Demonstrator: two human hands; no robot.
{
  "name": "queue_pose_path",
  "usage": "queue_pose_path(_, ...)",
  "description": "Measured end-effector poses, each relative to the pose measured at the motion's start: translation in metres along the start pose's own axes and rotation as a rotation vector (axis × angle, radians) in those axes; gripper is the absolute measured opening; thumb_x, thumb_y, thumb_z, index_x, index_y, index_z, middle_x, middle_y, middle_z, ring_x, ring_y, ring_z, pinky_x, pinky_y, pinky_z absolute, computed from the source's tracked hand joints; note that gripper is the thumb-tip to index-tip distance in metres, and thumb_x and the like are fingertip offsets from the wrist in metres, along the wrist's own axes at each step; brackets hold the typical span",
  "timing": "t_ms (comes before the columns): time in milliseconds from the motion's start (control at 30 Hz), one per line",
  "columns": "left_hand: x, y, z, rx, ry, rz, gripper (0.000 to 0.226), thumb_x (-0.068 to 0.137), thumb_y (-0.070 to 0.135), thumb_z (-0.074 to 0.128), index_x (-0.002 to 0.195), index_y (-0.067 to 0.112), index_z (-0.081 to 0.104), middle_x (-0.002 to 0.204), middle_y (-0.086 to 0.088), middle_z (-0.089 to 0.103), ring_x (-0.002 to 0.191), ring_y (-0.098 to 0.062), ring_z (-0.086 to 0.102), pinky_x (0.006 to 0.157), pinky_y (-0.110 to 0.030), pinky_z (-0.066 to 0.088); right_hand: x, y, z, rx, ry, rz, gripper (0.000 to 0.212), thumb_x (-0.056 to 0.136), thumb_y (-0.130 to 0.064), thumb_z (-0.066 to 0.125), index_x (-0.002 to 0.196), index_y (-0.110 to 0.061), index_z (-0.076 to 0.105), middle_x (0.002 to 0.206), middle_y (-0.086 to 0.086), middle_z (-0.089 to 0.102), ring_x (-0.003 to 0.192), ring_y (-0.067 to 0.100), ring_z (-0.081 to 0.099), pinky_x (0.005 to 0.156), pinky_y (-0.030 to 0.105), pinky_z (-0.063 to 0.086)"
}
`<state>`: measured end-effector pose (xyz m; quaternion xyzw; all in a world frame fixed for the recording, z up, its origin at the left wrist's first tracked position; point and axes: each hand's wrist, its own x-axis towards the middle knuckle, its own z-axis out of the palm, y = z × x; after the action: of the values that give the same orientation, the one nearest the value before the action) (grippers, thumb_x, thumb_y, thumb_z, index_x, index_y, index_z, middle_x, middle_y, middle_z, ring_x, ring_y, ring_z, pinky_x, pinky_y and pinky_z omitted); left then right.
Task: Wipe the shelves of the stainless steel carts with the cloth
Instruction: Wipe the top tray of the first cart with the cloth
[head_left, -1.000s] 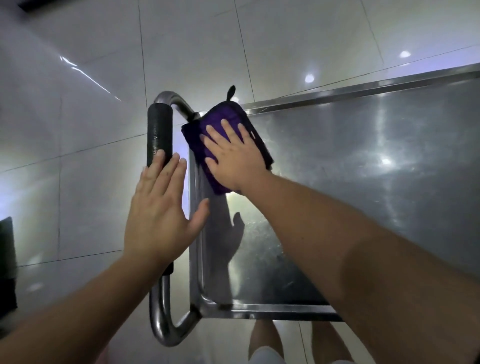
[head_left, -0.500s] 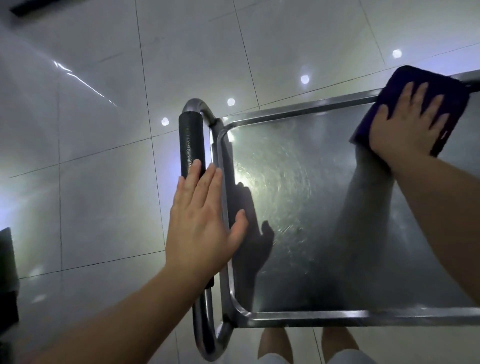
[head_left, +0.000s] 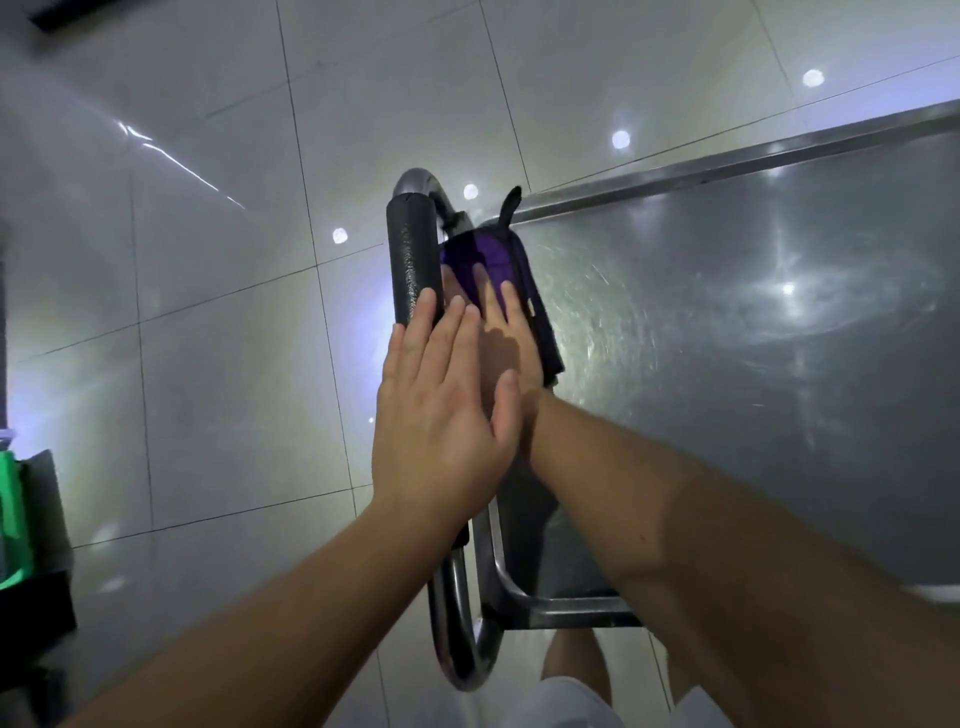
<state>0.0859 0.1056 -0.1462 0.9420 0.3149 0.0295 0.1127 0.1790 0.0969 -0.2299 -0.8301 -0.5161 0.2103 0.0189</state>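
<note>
Cloth (head_left: 485, 260): soft, limp; pressed flat at the shelf (head_left: 727, 364) corner beside the handle (head_left: 413, 265).
Right hand (head_left: 506, 338): fingers spread flat on it.
Left hand (head_left: 441, 410): flat, nothing held.
Hold: best kept under the palm.

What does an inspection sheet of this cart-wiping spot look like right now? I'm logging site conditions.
Surface: steel shelf, scuffed, glare spots.
Job's things: purple cloth flat in the shelf's corner by the handle.
Clutter: green-and-black object at the frame's left edge.
Grippers: right hand presses flat on the cloth; left hand open, fingers straight, over the handle.
Cables: nothing seen.
Surroundings: glossy tiled floor reflecting lights.
</note>
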Motion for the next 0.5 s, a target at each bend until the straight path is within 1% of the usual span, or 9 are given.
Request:
queue_pose_path(67, -0.001, 0.001, -0.001, -0.008, -0.011, -0.006, 0.063, 0.101, 0.042, 0.040, 0.154, 0.009, 0.046, 0.163, -0.005, 0.041, 0.160, -0.019, 0.013, 0.130, -0.044, 0.011, -0.023, 0.004, 0.002, -0.047, -0.055, -0.097, 0.075, 0.083, -0.033, -0.018, 0.154, -0.013, -0.032, 0.170, 0.010, -0.025, 0.157, 0.038, -0.019, 0.128, 0.053, 0.000)
queue_pose_path(100, -0.001, 0.001, -0.001, -0.001, -0.019, -0.001, 0.063, 0.102, 0.043, 0.039, 0.155, 0.009, 0.045, 0.164, -0.005, 0.041, 0.160, -0.018, 0.012, 0.131, -0.043, 0.009, -0.032, 0.013, 0.007, -0.037, -0.058, -0.111, 0.074, 0.084, -0.036, -0.020, 0.154, -0.018, -0.032, 0.171, 0.006, -0.023, 0.158, 0.035, -0.019, 0.128, 0.052, -0.001)
queue_pose_path(133, -0.001, -0.001, -0.001, 0.012, -0.029, 0.003, 0.063, 0.103, 0.044, 0.039, 0.156, 0.011, 0.044, 0.165, -0.003, 0.039, 0.160, -0.017, 0.011, 0.131, -0.040, 0.006, -0.041, 0.027, 0.013, -0.001, -0.033, -0.078, 0.075, 0.086, -0.041, -0.021, 0.160, -0.024, -0.023, 0.173, 0.001, -0.018, 0.159, 0.031, -0.017, 0.129, 0.051, -0.001)
queue_pose_path(200, -0.002, -0.005, 0.000, 0.041, -0.045, -0.003, 0.064, 0.105, 0.048, 0.037, 0.159, 0.014, 0.040, 0.166, -0.001, 0.037, 0.160, -0.015, 0.008, 0.130, -0.037, 0.002, -0.058, 0.065, 0.019, 0.063, -0.001, 0.077, 0.071, 0.098, -0.051, -0.006, 0.167, -0.032, 0.000, 0.175, -0.005, -0.001, 0.161, 0.024, -0.006, 0.129, 0.050, 0.000)
queue_pose_path(233, -0.003, -0.006, 0.001, 0.044, -0.051, -0.008, 0.064, 0.105, 0.050, 0.036, 0.159, 0.016, 0.038, 0.167, 0.000, 0.035, 0.160, -0.015, 0.007, 0.130, -0.038, 0.002, -0.069, 0.090, 0.019, 0.069, 0.012, 0.152, 0.067, 0.103, -0.052, 0.004, 0.167, -0.033, 0.007, 0.174, -0.006, 0.004, 0.161, 0.023, -0.002, 0.129, 0.050, 0.001)
queue_pose_path(300, -0.003, -0.007, 0.002, 0.029, -0.058, -0.011, 0.063, 0.106, 0.050, 0.038, 0.160, 0.018, 0.037, 0.168, 0.002, 0.033, 0.160, -0.013, 0.005, 0.131, -0.042, 0.006, -0.094, 0.153, 0.014, 0.049, 0.051, 0.290, 0.064, 0.105, -0.053, 0.011, 0.167, -0.034, 0.009, 0.174, -0.007, 0.005, 0.161, 0.022, -0.001, 0.130, 0.048, 0.000)
queue_pose_path(367, -0.004, -0.006, 0.002, 0.019, -0.049, -0.004, 0.062, 0.105, 0.047, 0.042, 0.159, 0.016, 0.039, 0.167, 0.001, 0.036, 0.160, -0.014, 0.007, 0.131, -0.045, 0.010, -0.122, 0.224, 0.002, 0.058, 0.080, 0.456, 0.068, 0.103, -0.055, 0.011, 0.167, -0.033, 0.007, 0.174, -0.006, 0.003, 0.161, 0.023, -0.001, 0.130, 0.048, -0.001)
queue_pose_path(433, -0.004, -0.005, 0.002, 0.021, -0.031, -0.003, 0.061, 0.105, 0.044, 0.045, 0.158, 0.014, 0.041, 0.165, -0.002, 0.039, 0.160, -0.016, 0.011, 0.130, -0.047, 0.013, -0.145, 0.285, -0.011, 0.065, 0.100, 0.600, 0.072, 0.101, -0.058, 0.009, 0.167, -0.031, 0.008, 0.175, -0.003, 0.003, 0.161, 0.026, 0.001, 0.129, 0.051, 0.001)
queue_pose_path(500, -0.004, -0.003, 0.002, 0.028, -0.028, -0.006, 0.061, 0.105, 0.045, 0.045, 0.157, 0.014, 0.042, 0.164, -0.002, 0.040, 0.160, -0.017, 0.011, 0.130, -0.046, 0.012, -0.158, 0.323, -0.021, 0.033, 0.078, 0.635, 0.076, 0.098, -0.062, 0.007, 0.167, -0.029, 0.012, 0.175, -0.001, 0.006, 0.160, 0.029, 0.004, 0.128, 0.054, -0.001)
